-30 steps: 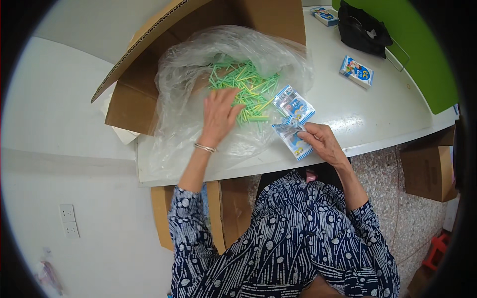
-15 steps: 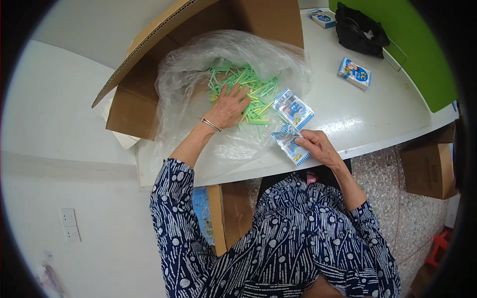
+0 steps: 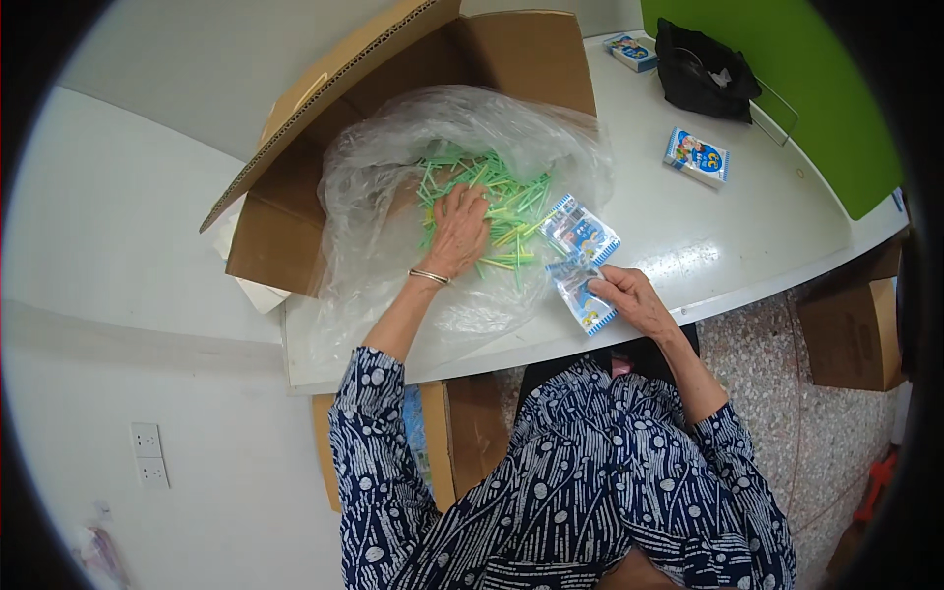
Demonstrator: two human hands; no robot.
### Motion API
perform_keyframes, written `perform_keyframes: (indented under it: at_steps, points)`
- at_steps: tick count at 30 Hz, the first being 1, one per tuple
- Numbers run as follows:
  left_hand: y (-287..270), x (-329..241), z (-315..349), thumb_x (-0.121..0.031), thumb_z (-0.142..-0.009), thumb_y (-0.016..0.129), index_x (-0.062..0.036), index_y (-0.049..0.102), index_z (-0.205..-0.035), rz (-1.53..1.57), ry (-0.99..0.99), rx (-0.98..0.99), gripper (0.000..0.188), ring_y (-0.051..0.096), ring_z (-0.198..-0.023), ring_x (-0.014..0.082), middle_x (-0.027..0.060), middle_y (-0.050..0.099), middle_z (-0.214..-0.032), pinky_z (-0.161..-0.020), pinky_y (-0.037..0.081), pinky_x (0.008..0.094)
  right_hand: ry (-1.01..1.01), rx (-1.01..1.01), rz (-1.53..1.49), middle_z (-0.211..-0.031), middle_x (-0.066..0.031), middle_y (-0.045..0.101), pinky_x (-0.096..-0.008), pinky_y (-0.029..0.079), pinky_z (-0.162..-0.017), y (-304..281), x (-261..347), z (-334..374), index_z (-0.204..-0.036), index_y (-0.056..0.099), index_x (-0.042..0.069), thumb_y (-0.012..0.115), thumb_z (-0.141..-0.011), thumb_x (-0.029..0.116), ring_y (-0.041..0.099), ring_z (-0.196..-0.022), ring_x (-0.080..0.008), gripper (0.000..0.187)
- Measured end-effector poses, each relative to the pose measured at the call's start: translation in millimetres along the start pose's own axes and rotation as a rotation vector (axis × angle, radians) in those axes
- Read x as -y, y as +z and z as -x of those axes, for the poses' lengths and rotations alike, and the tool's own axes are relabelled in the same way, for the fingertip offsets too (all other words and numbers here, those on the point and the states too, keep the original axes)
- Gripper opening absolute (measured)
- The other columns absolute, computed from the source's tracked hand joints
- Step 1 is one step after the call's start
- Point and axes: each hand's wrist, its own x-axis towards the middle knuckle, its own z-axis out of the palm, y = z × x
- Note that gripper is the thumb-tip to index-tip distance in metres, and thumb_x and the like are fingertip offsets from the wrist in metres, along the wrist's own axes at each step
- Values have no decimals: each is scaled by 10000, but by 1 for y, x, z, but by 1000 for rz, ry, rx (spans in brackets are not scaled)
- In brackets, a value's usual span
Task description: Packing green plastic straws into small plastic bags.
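Note:
My left hand [image 3: 459, 234] reaches into a heap of thin, short green and yellow sticks [image 3: 516, 192] that look like straws. Its fingers curl down among them, and the fingertips are partly hidden. The heap lies in a clear plastic bag [image 3: 374, 157] spilling from a cardboard box on its side. My right hand [image 3: 634, 298] pinches a blue, white and silver packet [image 3: 582, 303] between thumb and fingers near the table's front edge. Just beyond it, a similar packet [image 3: 580, 229] lies at the right side of the heap, close to the held one.
The open cardboard box [image 3: 280, 241] stands behind and left of the bag on the white table [image 3: 728, 236]. A small printed carton [image 3: 696, 157], a black bag [image 3: 700, 74] and another carton [image 3: 629, 52] are at the back right, by a green panel [image 3: 777, 88]. Below stands another cardboard box [image 3: 438, 447].
My left hand's fingers have drawn closer together and curled down into the sticks. My right hand keeps its grip on the packet. The whole view has shifted slightly.

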Motion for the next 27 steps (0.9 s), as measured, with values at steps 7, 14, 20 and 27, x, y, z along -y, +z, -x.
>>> perform_keyframes:
  at_steps: [7,14,20,27]
  points:
    - [-29,-29,-12,-215,-923,489,-10,552,-1145,1023,-646,9,309,532,-1042,259,110,590,-1109,-910,388,322,-89,-102,-268,-842,36,628,-167,423,-665,9,6,-27,-1016,620,19,541,-931,197,538,-733,-12,213]
    - [-31,-46,-20,-216,-928,522,18,596,-1000,1705,-638,-221,256,575,-975,208,149,623,-1031,-844,444,317,-71,-232,-822,-1043,-36,619,-276,430,-856,55,20,-71,-1122,566,33,559,-920,210,560,-957,-106,269]
    - [-13,-87,-28,-109,-904,558,1,566,-990,1992,-600,-539,140,573,-939,154,91,597,-995,-819,461,289,5,-208,-1165,-1056,-43,612,-326,435,-885,74,5,-105,-1086,560,65,556,-919,173,559,-977,-159,199]
    - [7,-95,-26,-67,-883,575,-48,541,-1036,1692,-682,-659,157,564,-867,112,37,590,-956,-759,459,248,27,-308,-1209,-1076,-56,611,-343,426,-908,82,-3,-118,-1108,557,38,530,-930,188,556,-985,-185,234]
